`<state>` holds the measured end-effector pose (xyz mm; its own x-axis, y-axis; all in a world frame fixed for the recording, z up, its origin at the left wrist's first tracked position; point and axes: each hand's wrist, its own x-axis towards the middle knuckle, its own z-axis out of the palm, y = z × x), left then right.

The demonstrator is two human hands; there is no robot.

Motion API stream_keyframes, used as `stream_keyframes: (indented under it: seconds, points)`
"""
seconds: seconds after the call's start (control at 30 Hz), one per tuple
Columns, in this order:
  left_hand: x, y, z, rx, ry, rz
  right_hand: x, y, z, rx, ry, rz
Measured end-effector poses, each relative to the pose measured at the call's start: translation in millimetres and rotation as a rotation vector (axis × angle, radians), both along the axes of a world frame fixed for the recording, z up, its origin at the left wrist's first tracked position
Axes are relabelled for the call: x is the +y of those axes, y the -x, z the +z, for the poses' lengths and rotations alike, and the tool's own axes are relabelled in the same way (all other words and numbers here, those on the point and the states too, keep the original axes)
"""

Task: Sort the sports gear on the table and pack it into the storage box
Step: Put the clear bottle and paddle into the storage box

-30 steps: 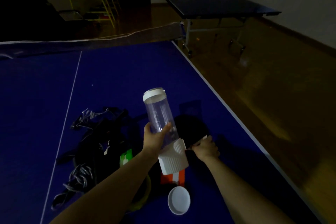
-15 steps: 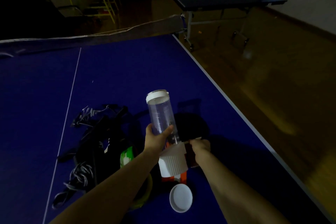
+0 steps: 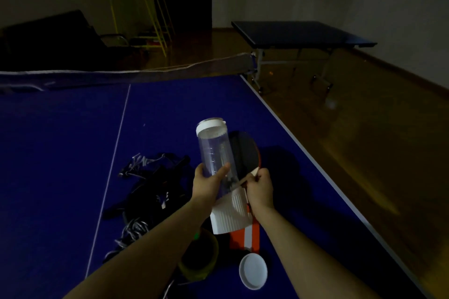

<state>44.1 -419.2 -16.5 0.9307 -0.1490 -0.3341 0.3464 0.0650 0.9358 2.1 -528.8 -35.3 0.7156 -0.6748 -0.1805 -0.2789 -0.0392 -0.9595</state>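
Left fingers [image 3: 224, 169] curled round clear bottle [image 3: 216, 155], gripping it mid-body, white base down and toward body, tilted away. Right fingers [image 3: 255, 178] pinching pale handle of paddle [image 3: 244, 155]; right hand [image 3: 260, 188] just beside bottle base. Changed within the last second: paddle, flat on table then with hand closing on the handle, now lifted, dark face up behind the bottle; view also swung upward. Reads as paddle picked up, both hands now loaded, next step likely carrying both to the storage box. Box itself not identifiable in view; cannot tell where it sits. Around: blue table [image 3: 73, 153] with net [image 3: 121, 75] across far end; dark tangle of straps and cords [image 3: 150, 189] left of left hand [image 3: 206, 187]; orange-and-white box [image 3: 245, 235] under bottle base; white round lid [image 3: 252, 270] near edge; yellow-green ring-shaped thing [image 3: 198, 255] under left forearm, poorly lit. Nothing between hands and table; tangle likely the awkward item left.
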Motion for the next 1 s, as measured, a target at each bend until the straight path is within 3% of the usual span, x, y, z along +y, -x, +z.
stream_keyframes:
  seconds: [0.2,0.5,0.77,1.0]
  points:
    - [78,4,35,-0.112,0.065,0.060,67,-6,40,-0.081,0.052,0.130]
    - [253,45,55,-0.184,0.063,0.242,246,6,71,-0.134,0.154,0.363]
    - [448,118,49,-0.153,0.007,0.601,440,32,70,-0.148,0.170,0.768]
    - [569,179,45,-0.109,-0.136,0.906,581,58,66,-0.161,0.167,1.093]
